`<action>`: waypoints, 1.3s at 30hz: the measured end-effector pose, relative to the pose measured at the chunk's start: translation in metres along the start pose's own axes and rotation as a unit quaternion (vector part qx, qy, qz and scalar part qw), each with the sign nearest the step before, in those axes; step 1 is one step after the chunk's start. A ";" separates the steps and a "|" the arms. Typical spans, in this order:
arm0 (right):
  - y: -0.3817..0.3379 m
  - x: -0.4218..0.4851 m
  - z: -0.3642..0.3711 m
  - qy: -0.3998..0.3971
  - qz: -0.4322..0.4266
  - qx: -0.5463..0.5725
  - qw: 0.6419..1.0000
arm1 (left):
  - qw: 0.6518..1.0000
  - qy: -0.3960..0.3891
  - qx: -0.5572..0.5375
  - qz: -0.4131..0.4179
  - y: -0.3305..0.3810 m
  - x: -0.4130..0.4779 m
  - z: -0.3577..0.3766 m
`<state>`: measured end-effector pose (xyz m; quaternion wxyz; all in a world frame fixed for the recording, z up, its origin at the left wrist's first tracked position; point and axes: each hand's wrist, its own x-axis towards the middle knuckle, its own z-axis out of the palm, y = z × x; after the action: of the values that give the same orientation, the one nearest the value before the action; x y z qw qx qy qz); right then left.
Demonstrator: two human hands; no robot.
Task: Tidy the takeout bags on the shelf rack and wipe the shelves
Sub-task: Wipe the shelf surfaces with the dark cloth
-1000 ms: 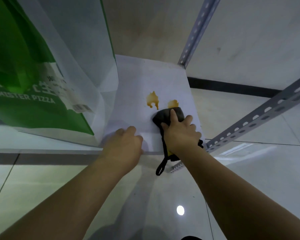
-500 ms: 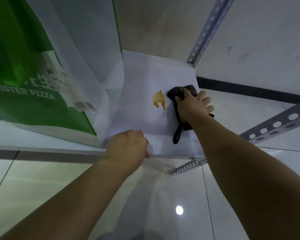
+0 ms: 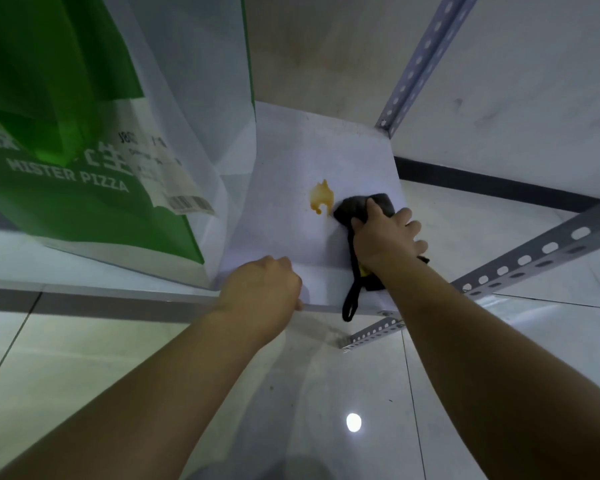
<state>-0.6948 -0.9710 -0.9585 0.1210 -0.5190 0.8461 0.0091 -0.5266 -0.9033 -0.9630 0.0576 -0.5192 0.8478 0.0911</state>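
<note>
A green and white takeout bag [image 3: 94, 209] printed MISTER PIZZA stands on the left of the white shelf [image 3: 291, 150], with a receipt label stuck on it. An orange-brown spill [image 3: 321, 199] lies on the shelf to the bag's right. My right hand [image 3: 385, 237] presses a dark cloth [image 3: 357, 206] flat onto the shelf, the cloth's left edge against the spill. The cloth's black loop [image 3: 350, 299] trails over the shelf's front edge. My left hand [image 3: 262, 292] rests as a fist on the front edge, just right of the bag's corner, holding nothing.
Perforated grey metal rack posts rise at the back right corner [image 3: 416, 64] and slant across the right side [image 3: 534, 254]. A pale wall with a dark baseboard [image 3: 492, 185] stands behind. Glossy tiled floor [image 3: 291, 393] lies below the shelf.
The cloth was pushed away across the shelf over the right-hand spot, which no longer shows. It has since slid back a little beside the remaining spill. My left hand stayed put.
</note>
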 end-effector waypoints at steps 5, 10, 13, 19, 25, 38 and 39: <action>-0.004 0.006 0.010 0.023 0.012 0.023 0.999 | 1.000 -0.002 0.013 0.005 0.001 -0.006 0.002; -0.016 0.031 0.007 0.093 0.025 0.095 0.991 | 1.000 -0.007 0.003 0.013 -0.005 -0.008 0.003; -0.033 0.056 0.003 0.094 -0.013 0.086 0.992 | 1.000 -0.007 -0.003 0.016 -0.004 -0.007 0.002; -0.048 0.072 0.003 0.078 -0.211 0.000 0.974 | 0.995 0.072 -0.049 0.050 -0.007 -0.007 0.008; -0.021 0.017 0.015 0.071 -0.301 -0.005 0.951 | 0.998 0.056 -0.011 0.032 -0.009 -0.005 0.013; -0.034 0.034 0.010 0.044 -0.218 -0.028 0.974 | 0.999 0.034 -0.008 0.002 -0.001 -0.008 0.012; -0.032 0.021 0.013 0.049 -0.263 -0.035 0.963 | 1.000 0.025 -0.004 -0.004 -0.002 -0.007 0.013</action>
<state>-0.6734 -1.0019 -0.9717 0.0590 -0.7270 0.6838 -0.0190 -0.5219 -0.8954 -0.9744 0.0342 -0.5246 0.8467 0.0814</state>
